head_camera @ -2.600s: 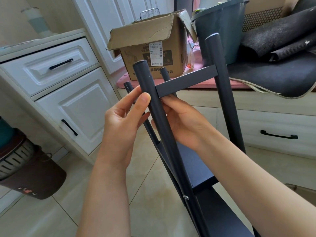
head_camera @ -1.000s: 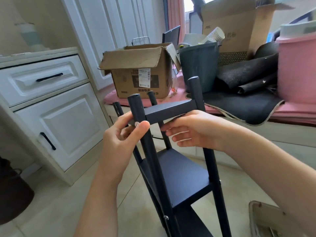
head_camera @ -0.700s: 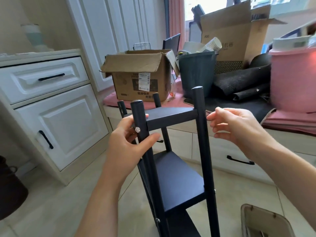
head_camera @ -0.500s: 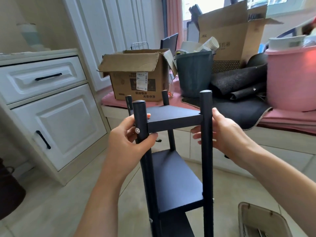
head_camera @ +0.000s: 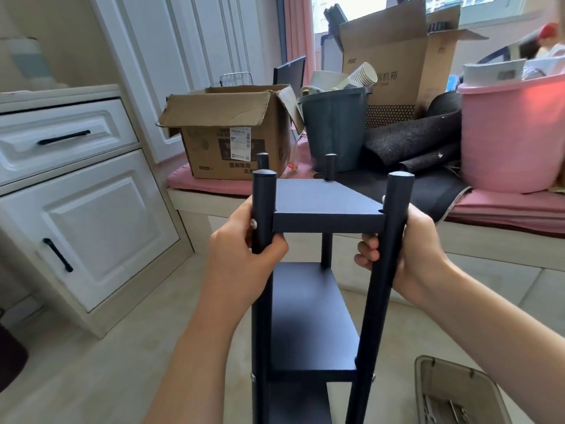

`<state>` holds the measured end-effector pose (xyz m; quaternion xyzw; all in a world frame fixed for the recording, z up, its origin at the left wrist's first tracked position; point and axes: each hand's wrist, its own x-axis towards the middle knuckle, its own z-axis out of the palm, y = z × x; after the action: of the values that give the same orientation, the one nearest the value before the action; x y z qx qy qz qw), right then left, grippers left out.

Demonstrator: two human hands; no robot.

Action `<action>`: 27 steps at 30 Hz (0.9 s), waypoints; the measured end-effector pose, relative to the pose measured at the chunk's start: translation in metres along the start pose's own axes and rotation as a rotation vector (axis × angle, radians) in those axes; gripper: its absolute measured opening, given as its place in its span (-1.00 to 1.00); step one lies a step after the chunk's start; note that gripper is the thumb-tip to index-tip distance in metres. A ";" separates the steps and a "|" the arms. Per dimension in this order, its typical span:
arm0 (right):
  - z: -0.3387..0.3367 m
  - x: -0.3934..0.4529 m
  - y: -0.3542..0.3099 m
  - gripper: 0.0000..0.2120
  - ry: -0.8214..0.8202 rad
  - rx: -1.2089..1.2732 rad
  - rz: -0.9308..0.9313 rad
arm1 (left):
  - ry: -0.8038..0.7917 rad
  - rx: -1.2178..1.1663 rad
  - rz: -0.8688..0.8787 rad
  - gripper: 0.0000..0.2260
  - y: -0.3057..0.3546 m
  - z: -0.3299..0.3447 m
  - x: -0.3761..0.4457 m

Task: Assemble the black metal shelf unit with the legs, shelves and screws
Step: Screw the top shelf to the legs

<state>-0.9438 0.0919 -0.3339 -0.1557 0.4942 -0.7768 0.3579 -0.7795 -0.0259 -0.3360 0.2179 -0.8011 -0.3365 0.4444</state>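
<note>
Now the shelf unit [head_camera: 321,301] is held upright by both near legs, where a moment ago it leaned. The left hand [head_camera: 241,255] is wrapped round the left leg [head_camera: 263,289] beside a seated screw [head_camera: 253,223]; the right hand [head_camera: 409,255], free half a second earlier, is clasped round the right leg [head_camera: 382,289]. The top shelf [head_camera: 321,203] sits between the hands, suggesting assembly is nearly finished.
</note>
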 end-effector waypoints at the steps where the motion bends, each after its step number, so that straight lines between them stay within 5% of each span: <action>1: 0.001 -0.001 0.001 -0.58 0.001 0.011 -0.012 | 0.011 0.023 -0.006 -0.57 -0.001 0.001 0.001; 14: 0.014 -0.012 0.023 -0.65 0.024 0.045 -0.167 | 0.081 0.058 -0.134 -0.72 -0.015 0.012 0.002; 27: 0.020 -0.014 0.043 -0.64 0.010 -0.096 -0.129 | 0.062 0.013 -0.453 -0.83 -0.040 0.013 0.005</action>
<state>-0.9046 0.0779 -0.3610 -0.2001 0.5217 -0.7744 0.2968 -0.7912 -0.0516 -0.3675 0.4051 -0.7201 -0.4155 0.3803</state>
